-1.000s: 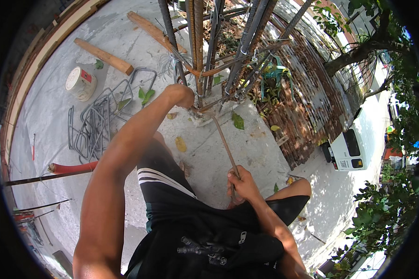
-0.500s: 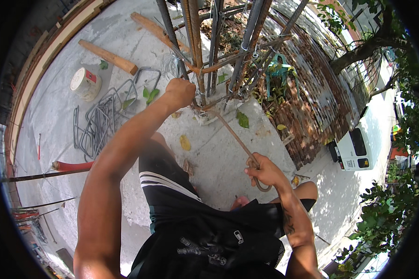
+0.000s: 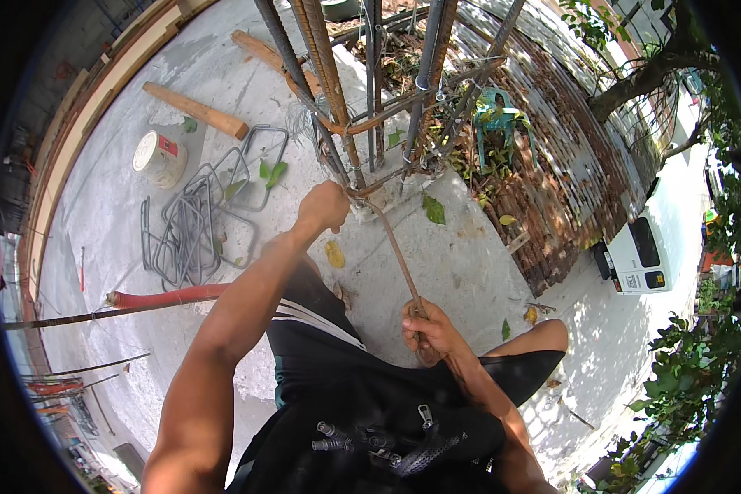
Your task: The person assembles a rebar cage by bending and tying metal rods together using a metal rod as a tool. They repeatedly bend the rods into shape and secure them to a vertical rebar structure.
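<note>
My right hand (image 3: 431, 331) is wrapped round the near, looped end of a thin rusty steel rod (image 3: 398, 253). The rod slants away to the foot of a cluster of upright rebars (image 3: 319, 51), where its far end meets the lowest stirrup (image 3: 365, 190). Beside that corner my left hand (image 3: 325, 206) is closed in a fist; its fingers face away, so whatever it grips is hidden. Higher up, another rusty stirrup (image 3: 362, 125) rings the bars. Bits of pale tie wire (image 3: 422, 83) wrap some of the joints.
Bent steel stirrups (image 3: 191, 235) lie heaped on the concrete at left, near a white bucket (image 3: 158, 160) and wooden pieces (image 3: 196, 110). A red hose-like sleeve (image 3: 169, 296) covers a bar by my left arm. Rusty corrugated sheets (image 3: 564, 177) and a green chair (image 3: 494, 115) stand at right.
My left hand has come down and nearer, to beside the lowest stirrup. The right hand has swung left and slightly nearer, turning the rod steeper.
</note>
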